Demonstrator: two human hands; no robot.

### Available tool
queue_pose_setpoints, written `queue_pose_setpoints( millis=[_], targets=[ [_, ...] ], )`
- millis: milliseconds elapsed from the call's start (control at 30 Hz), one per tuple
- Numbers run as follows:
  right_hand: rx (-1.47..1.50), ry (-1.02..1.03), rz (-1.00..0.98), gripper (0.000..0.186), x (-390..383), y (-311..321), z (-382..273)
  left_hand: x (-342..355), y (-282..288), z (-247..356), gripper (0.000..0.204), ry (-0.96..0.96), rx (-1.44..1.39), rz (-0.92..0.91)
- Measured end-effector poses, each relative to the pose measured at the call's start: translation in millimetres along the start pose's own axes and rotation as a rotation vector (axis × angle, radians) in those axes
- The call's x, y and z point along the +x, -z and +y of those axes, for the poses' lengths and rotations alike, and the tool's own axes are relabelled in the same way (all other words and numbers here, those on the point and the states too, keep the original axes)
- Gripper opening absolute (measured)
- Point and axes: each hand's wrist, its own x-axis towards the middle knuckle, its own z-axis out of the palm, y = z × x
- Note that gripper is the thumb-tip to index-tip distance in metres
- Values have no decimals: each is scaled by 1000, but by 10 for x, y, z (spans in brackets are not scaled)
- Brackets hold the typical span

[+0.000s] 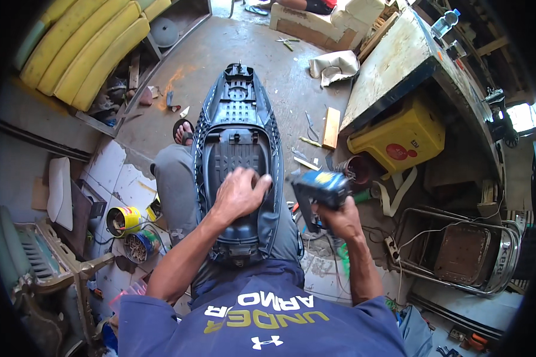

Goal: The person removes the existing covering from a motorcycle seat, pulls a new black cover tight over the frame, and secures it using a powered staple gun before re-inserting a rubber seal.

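Upside down on my lap lies a black motorcycle seat (235, 154), its ribbed plastic base facing up. Small light staples dot the black cover folded over its rim. Over the near half of the base is my left hand (239, 195), thumb apart from the fingers and nothing seen in it. My right hand (342, 219) grips a black and blue staple gun (318, 185) by its handle. That tool is held off to the right of the seat, apart from it. The fingertips of my right hand are partly hidden behind the handle.
Yellow foam pads (89, 50) are stacked at the far left. Tins (140, 245) stand by my left leg. To the right are a yellow jerrycan (399, 140) under a bench (393, 65), a wood block (331, 127) and a folding chair (458, 253). Cables trail over the floor.
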Motion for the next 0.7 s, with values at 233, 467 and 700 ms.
queue_pose_setpoints(
  millis=[233,467,700],
  targets=[
    [-638,54,-290,25,-93,-24,75,-283,-615,-361,51,-126,45,-192],
    [-658,35,-363,28,88,-188,-69,-220,-644,-422,40,-58,-64,-264],
    [-1127,-86,-468,36,339,-421,-529,-297,-764,-434,38,-114,-39,-88]
  ],
)
